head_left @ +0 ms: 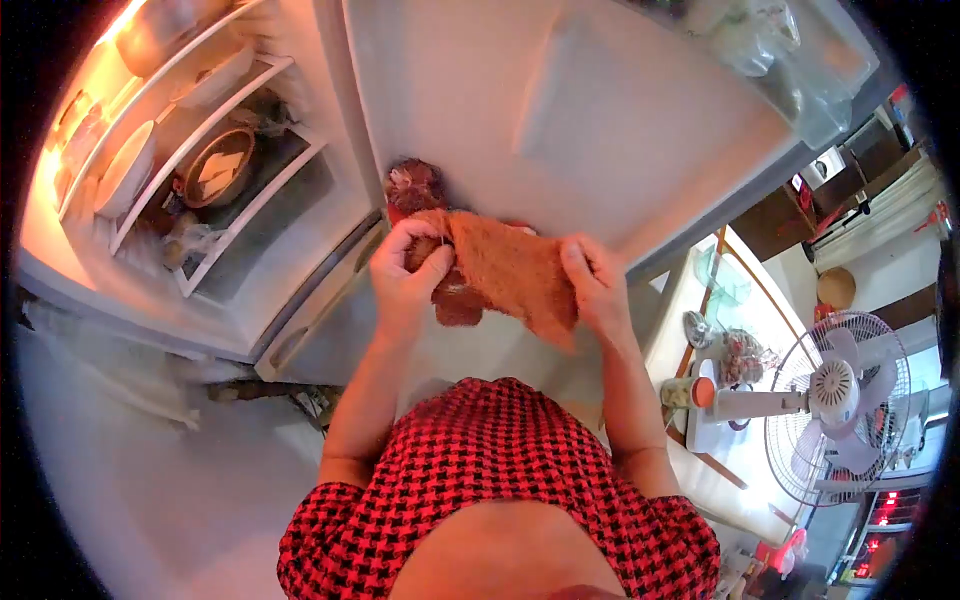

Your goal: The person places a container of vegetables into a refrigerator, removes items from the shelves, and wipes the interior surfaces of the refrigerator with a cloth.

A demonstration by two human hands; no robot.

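A brown-orange cloth (pixel 515 270) with a fuzzy, towel-like surface is stretched between my two hands, in front of an open refrigerator door (pixel 450 90). My left hand (pixel 403 275) is closed on its left end, thumb bent over the fabric. At the opposite end, my right hand (pixel 597 285) pinches the edge, and a corner hangs down beside it. Just behind the cloth, near my left hand, is a dark red bundle (pixel 413 185) that looks wrapped in plastic. Below the left part of the cloth a brown rounded piece (pixel 460 303) shows; I cannot tell what it is.
The lit fridge interior on the left has shelves (pixel 205 135) with bowls and a basket (pixel 218 168). Plastic bags (pixel 770 50) sit in the door's upper rack. To the right, a table (pixel 735 500) holds jars and bags, near a standing fan (pixel 835 390).
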